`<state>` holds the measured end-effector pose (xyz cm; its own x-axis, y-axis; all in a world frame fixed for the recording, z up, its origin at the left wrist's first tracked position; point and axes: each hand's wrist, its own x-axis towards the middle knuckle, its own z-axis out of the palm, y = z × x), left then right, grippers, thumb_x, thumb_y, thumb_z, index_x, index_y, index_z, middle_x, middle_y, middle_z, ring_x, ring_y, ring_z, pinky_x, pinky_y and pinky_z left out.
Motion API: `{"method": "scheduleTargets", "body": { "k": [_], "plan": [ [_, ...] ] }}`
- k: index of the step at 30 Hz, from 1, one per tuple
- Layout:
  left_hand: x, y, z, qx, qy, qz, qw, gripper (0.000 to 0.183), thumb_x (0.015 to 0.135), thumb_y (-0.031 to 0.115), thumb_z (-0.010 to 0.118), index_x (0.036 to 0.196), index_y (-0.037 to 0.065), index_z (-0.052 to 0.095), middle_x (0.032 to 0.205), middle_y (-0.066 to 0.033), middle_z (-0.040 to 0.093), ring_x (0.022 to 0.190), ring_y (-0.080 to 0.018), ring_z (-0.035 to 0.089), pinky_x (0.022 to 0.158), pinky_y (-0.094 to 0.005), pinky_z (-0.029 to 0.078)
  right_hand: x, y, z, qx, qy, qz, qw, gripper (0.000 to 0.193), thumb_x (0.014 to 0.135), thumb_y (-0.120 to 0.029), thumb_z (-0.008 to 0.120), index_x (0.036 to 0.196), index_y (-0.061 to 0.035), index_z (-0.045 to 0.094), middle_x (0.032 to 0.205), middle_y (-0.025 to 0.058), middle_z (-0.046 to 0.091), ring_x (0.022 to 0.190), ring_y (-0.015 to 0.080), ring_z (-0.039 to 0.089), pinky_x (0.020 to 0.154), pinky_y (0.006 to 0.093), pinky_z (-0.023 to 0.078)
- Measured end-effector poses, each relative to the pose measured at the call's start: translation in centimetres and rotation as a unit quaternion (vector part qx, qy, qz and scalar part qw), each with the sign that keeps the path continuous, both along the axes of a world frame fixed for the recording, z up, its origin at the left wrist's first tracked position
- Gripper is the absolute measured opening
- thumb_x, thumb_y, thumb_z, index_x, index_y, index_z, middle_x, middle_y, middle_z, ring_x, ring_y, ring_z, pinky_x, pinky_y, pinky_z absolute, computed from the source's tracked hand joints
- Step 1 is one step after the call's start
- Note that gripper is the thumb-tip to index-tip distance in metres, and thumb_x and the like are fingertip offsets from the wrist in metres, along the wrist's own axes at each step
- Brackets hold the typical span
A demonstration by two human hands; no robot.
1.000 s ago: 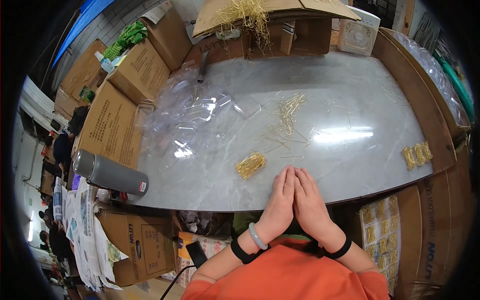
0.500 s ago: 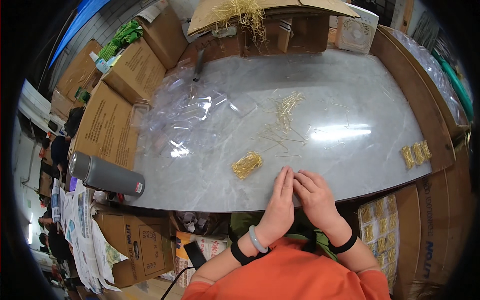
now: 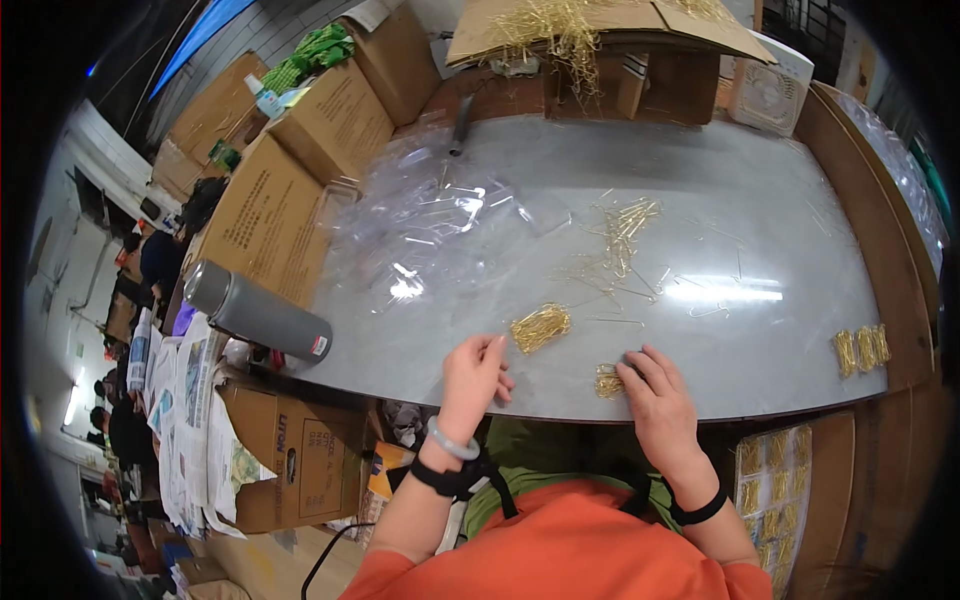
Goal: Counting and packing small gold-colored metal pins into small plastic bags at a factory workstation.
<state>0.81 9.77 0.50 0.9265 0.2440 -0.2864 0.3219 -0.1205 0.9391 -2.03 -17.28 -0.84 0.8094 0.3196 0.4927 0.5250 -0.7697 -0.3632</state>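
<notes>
Right fingers bent and spread, tips pressed on a small clump of gold pins at the near table edge, touching rather than clamping it; right hand flat behind, black band at the wrist. Left fingers loosely curled, nothing held, tips resting on the grey table just short of a tidy gold pin bundle lying slantwise, close to those tips but apart from them; left hand with a pale bangle and black strap at the wrist. Between the two hands, bare tabletop. Farther out from the fingertips, loose gold pins scattered and heaped mid-table. Out beyond the left fingers, crumpled clear plastic bags; to the left of that hand, a grey flask lying on its side at the table rim. Far right of the right fingers, three small pin bundles side by side. Cardboard boxes ringing the far and left sides.
</notes>
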Motion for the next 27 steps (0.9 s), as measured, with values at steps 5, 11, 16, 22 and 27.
{"method": "scheduleTargets", "body": {
  "k": [5, 11, 16, 22, 27],
  "plan": [
    [0.9, -0.6, 0.7, 0.003, 0.013, -0.041, 0.999, 0.023, 0.102, 0.016, 0.063, 0.106, -0.006, 0.060, 0.089, -0.0108, 0.065, 0.061, -0.0164, 0.067, 0.048, -0.0279, 0.054, 0.1, 0.2, 0.2, 0.011, -0.017, 0.010, 1.000, 0.034, 0.080, 0.002, 0.063, 0.114, -0.0031, 0.069, 0.122, 0.0091, 0.068, 0.119, 0.0319, 0.063, 0.100, 0.0424, 0.053],
    [-4.8, 0.3, 1.1, -0.183, -0.021, -0.051, 0.982, 0.015, 0.102, 0.009, 0.061, 0.108, -0.003, 0.058, 0.104, -0.0079, 0.060, 0.097, -0.0176, 0.067, 0.081, -0.0366, 0.065, 0.2, -0.1, 0.1, 0.009, -0.026, 0.011, 1.000, 0.033, 0.081, 0.003, 0.063, 0.114, -0.0013, 0.069, 0.121, 0.0105, 0.068, 0.118, 0.0325, 0.064, 0.099, 0.0417, 0.053],
    [-10.8, 0.4, 0.8, -0.302, 0.107, -0.162, 0.934, 0.011, 0.105, 0.007, 0.056, 0.105, -0.003, 0.055, 0.113, -0.0072, 0.054, 0.103, -0.0164, 0.062, 0.093, -0.0437, 0.063, 0.0, 0.5, 0.1, 0.012, -0.011, 0.002, 1.000, 0.035, 0.081, 0.004, 0.063, 0.115, 0.0005, 0.068, 0.121, 0.0127, 0.068, 0.119, 0.0336, 0.063, 0.100, 0.0430, 0.053],
    [-10.6, -1.7, -3.4, -0.362, 0.154, -0.172, 0.903, 0.007, 0.105, 0.006, 0.054, 0.103, -0.001, 0.055, 0.110, -0.0059, 0.053, 0.102, -0.0156, 0.063, 0.097, -0.0459, 0.062, -0.7, 2.1, -0.1, 0.015, -0.016, 0.022, 1.000, 0.040, 0.078, 0.005, 0.064, 0.117, 0.0011, 0.067, 0.124, 0.0131, 0.067, 0.119, 0.0347, 0.062, 0.101, 0.0437, 0.052],
    [-11.4, -1.8, -3.2, -0.347, 0.149, -0.180, 0.908, 0.010, 0.106, 0.008, 0.054, 0.100, 0.001, 0.052, 0.106, -0.0066, 0.055, 0.102, -0.0164, 0.064, 0.097, -0.0424, 0.061, -1.4, 2.4, -0.4, 0.021, -0.016, 0.039, 0.999, 0.041, 0.077, 0.006, 0.064, 0.118, 0.0011, 0.067, 0.124, 0.0132, 0.066, 0.120, 0.0347, 0.061, 0.101, 0.0436, 0.052]
  ]
}}
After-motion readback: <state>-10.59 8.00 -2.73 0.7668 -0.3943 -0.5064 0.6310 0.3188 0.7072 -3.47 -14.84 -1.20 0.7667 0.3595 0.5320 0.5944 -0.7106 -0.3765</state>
